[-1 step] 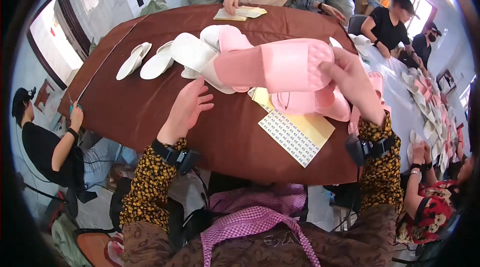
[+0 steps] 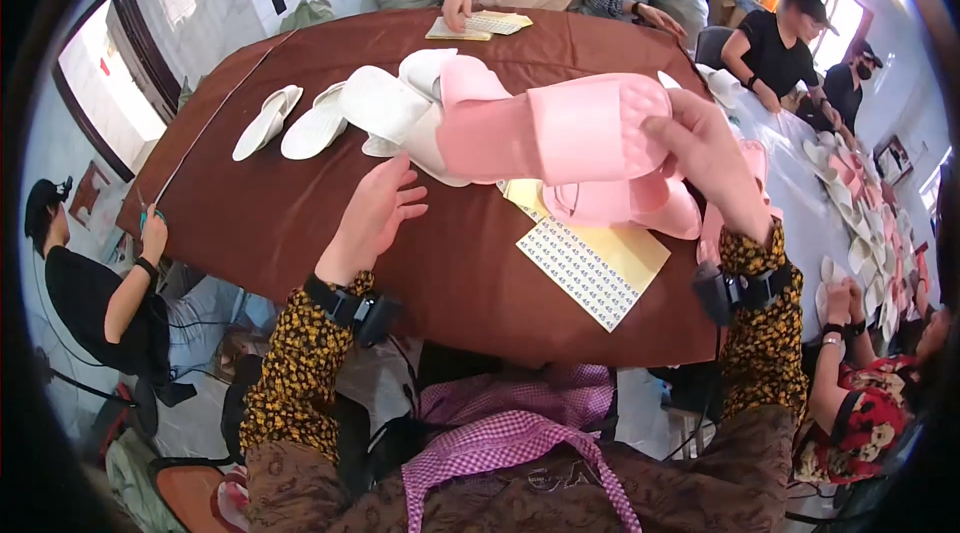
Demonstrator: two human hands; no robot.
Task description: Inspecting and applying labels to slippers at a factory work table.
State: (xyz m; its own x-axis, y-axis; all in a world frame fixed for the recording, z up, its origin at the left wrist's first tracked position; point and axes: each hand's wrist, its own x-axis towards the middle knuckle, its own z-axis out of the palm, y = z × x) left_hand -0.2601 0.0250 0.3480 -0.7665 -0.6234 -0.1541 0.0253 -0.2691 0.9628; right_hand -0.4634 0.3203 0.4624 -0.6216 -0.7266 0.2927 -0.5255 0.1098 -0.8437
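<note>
My right hand (image 2: 708, 145) pinches a pink slipper (image 2: 585, 133) by its quilted toe end, thumb on top. The slipper is held level over the table, its heel pointing left toward several white slippers (image 2: 385, 103), and partly covers them. My left hand (image 2: 372, 211) is open above the cloth, palm turned toward the slipper, fingers spread and holding nothing. Below the held slipper lies another pink slipper (image 2: 620, 203), partly hidden, on a sheet of small printed stickers (image 2: 590, 273) with yellow backing. More pink shows beside my right wrist.
A brown cloth covers the table (image 2: 450, 283). Across it, a person's hand rests on more sticker sheets (image 2: 480, 25). At left, another person's hand holds scissors (image 2: 150, 215) at the table edge. People work at right beside a table with piled slippers (image 2: 860, 203).
The pink slipper in my right hand has shifted very slightly to the right. My left hand stays in nearly the same place.
</note>
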